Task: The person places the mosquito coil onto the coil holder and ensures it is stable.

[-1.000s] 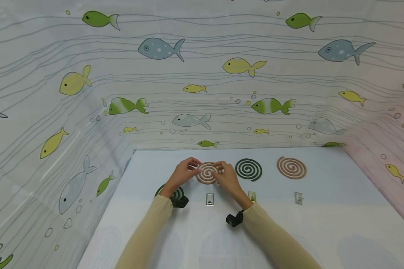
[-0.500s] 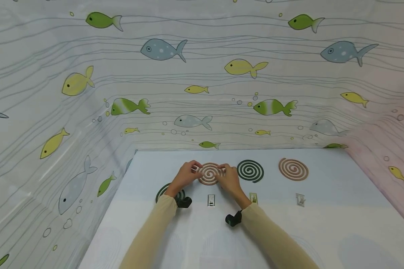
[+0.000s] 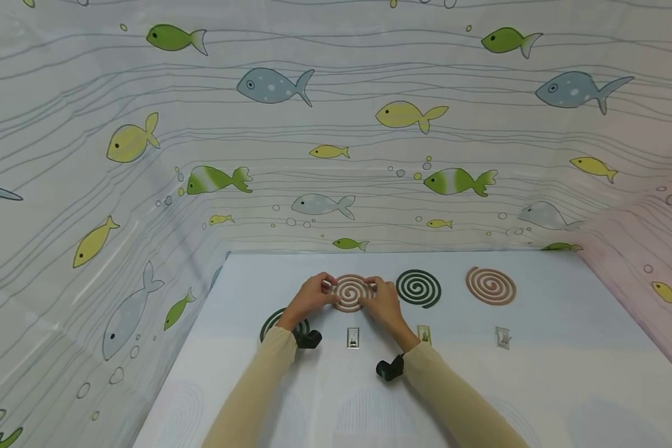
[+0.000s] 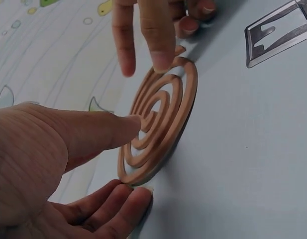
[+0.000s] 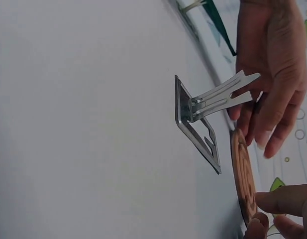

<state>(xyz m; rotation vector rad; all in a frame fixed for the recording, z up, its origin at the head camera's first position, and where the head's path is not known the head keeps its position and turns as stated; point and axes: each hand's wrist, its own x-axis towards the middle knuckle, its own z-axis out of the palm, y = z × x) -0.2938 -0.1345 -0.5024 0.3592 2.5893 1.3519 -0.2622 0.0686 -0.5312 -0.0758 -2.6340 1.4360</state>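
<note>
A brown mosquito coil (image 4: 191,84) lies between my two hands at the back middle of the white table. My left hand (image 3: 312,297) grips its left edge, the thumb on the top face and the other fingers at the rim in the left wrist view. On the opposite edge, my right hand (image 3: 382,303) pinches the coil between thumb and fingers. Just in front sits a small metal coil stand (image 3: 353,338). In the right wrist view a stand (image 5: 213,102) shows its prongs bent upward.
A dark green coil (image 3: 418,288) and another brown coil (image 3: 490,286) lie to the right. Below my left wrist, a second green coil (image 3: 265,326) is partly covered. A gold stand (image 3: 423,334) and a silver stand (image 3: 503,338) lie nearer. Fish-printed sheeting (image 3: 336,137) surrounds the table.
Both hands stay at the brown coil, with slight finger shifts at its edges. The whole head view has drifted a little; the other coils and stands keep their places.
</note>
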